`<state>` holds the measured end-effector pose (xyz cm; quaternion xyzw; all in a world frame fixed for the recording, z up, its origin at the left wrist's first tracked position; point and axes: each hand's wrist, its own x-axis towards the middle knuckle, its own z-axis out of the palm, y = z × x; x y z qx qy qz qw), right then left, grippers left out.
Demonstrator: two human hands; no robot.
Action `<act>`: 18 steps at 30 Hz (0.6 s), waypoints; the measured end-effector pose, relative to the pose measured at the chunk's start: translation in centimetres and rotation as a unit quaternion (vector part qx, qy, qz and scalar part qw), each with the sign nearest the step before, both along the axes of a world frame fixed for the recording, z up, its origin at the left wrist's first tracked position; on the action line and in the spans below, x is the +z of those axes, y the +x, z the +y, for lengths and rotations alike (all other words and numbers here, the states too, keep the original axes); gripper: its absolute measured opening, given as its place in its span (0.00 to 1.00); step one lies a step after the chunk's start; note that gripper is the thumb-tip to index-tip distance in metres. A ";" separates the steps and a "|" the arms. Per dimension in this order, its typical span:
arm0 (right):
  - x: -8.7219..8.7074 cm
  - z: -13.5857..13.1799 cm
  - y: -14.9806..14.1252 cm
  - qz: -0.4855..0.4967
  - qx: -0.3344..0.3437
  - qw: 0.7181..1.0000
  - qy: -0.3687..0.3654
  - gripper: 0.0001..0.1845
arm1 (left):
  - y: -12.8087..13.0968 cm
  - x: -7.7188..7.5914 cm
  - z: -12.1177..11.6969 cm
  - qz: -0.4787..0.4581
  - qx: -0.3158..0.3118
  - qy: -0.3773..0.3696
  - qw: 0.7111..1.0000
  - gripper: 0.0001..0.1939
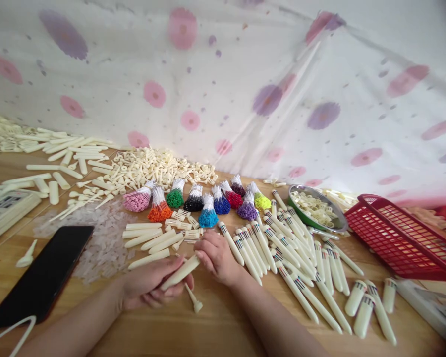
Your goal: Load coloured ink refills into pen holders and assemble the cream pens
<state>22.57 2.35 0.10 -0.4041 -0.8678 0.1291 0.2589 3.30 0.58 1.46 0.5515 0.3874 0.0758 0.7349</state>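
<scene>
Ten bundles of pen refills (208, 210) stand on the wooden table (223, 334), white stems up, each its own colour, just beyond the worker's hands. Between the two forearms wood grain shows, giving the wrists some room; on the right the nearest multicolour pens (245, 250) lie close to the right hand (217, 258), and further over a red plastic basket (405, 243) sits beside a steel-rimmed bowl (317, 210) of small cream parts. A flowered plastic sheet (193, 84) bounds the far side.

From where I stand, the left hand (158, 282) is wrapped round one cream pen barrel (182, 273), held at a slant between the two hands; its curled fingers are partly hidden underneath. The right hand's fingers close over the barrel's upper end, so whatever they pinch there can't be seen. One small funnel-headed piece (195, 300) is just below the barrel; I can't tell whether its thin tip touches the left fingers. A pale boxy device (9, 213) is cut off at the left, and a blurred pale object (423, 305) at lower right is hard to make out.

Five loose barrels (156, 241) lie beyond the left hand, near one black phone (40, 275). The multicolour pens overlap too much to count.
</scene>
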 end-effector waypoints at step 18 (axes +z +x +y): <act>0.1 0.2 -0.3 0.002 -0.013 1.000 0.018 0.23 | 0.3 -0.7 0.2 0.038 -0.023 0.025 0.999 0.32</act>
